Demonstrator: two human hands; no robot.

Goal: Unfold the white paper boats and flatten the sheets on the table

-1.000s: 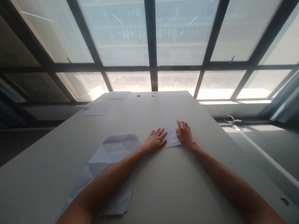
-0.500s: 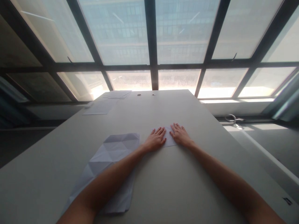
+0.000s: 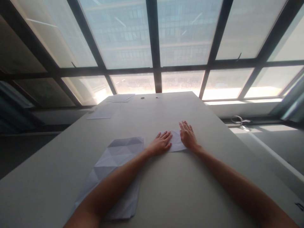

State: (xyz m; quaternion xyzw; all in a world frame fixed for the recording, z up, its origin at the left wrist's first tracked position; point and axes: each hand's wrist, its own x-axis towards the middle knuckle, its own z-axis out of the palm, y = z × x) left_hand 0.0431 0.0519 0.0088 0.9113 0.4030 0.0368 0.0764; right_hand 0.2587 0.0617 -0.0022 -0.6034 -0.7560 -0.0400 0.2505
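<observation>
A small white sheet of paper (image 3: 176, 142) lies on the white table between my hands. My left hand (image 3: 160, 144) rests flat on its left part, fingers stretched out. At its right edge, my right hand (image 3: 188, 135) is tipped a little onto its side, with fingers extended and holding nothing. The paper's outer parts are hidden under both hands. Beneath my left forearm lies a larger creased sheet of paper (image 3: 118, 158), marked with triangular folds and partly covered by the arm.
More white sheets (image 3: 102, 111) lie at the table's far left, and two round holes are near the far edge. Tall windows (image 3: 182, 34) with dark frames stand behind the table (image 3: 161, 186). A silvery curved object (image 3: 239, 121) is on the right, beyond the table edge.
My right hand has turned onto its side and shifted slightly right, uncovering more of the small sheet. My left hand stays flat on it. The whole view has shifted slightly.
</observation>
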